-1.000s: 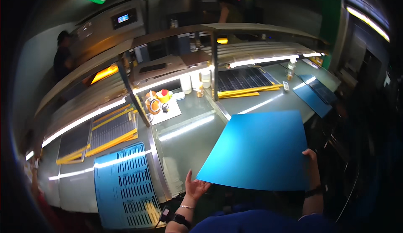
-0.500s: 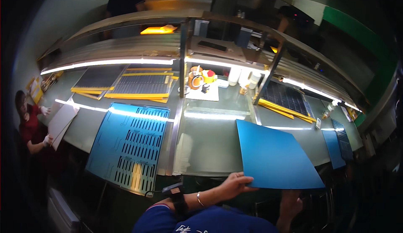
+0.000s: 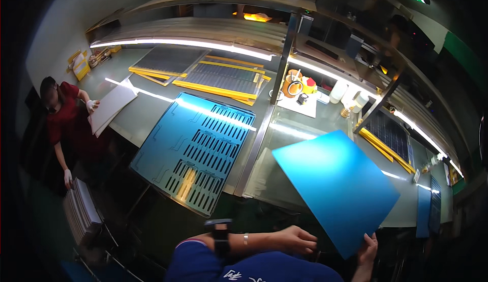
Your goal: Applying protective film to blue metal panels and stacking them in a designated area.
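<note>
A plain blue sheet with square corners is held tilted over the right part of the bench, its lowest corner toward me. My right hand grips it by its lower right edge, thumb and fingers closed on the sheet. My left hand is just left of the sheet's lower edge, apart from it. Its fingers are curled together and nothing shows in them. To the left, a blue panel with rows of dark slots lies flat at the bench's front edge.
Yellow-edged dark screens lie stacked at the back, more at the right. A metal post carries the lit shelf. Tape rolls and bottles stand behind. At far left a co-worker handles white boards.
My left hand has let go of the blue sheet and drawn back. The sheet has turned, and my right hand now shows at its lower right edge. The scene has shifted rightward in view.
</note>
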Available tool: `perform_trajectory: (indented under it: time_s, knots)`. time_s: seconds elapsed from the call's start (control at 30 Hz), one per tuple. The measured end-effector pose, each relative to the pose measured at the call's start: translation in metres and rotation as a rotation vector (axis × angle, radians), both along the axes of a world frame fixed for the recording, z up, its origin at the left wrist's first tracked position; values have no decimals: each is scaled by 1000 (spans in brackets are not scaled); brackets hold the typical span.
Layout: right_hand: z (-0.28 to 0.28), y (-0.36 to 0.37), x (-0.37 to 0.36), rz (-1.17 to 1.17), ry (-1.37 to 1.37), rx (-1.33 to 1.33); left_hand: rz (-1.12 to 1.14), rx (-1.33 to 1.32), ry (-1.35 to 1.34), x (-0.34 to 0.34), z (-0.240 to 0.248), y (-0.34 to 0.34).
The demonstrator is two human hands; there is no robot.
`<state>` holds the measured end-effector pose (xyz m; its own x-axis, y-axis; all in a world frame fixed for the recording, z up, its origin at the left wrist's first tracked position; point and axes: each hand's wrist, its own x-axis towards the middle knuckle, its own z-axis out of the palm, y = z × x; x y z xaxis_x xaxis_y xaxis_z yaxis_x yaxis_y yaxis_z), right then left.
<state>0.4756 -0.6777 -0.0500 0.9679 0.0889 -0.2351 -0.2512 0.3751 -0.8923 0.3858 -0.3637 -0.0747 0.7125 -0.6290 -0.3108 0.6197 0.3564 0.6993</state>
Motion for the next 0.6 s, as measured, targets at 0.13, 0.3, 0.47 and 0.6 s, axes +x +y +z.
perform_trajectory:
  time_s: [0.13,0.3,0.47,0.6]
  knots:
    - [12,-73,21,197,35,-98,571,255,250,-30,-84,59]
    - [-4,-130,108,480,221,-383,1024,380,569,-71,-122,91]
    - [-30,-125,193,574,306,-579,978,66,561,-33,-113,86]
    - [-16,-81,214,587,348,-564,992,65,506,0,-113,74]
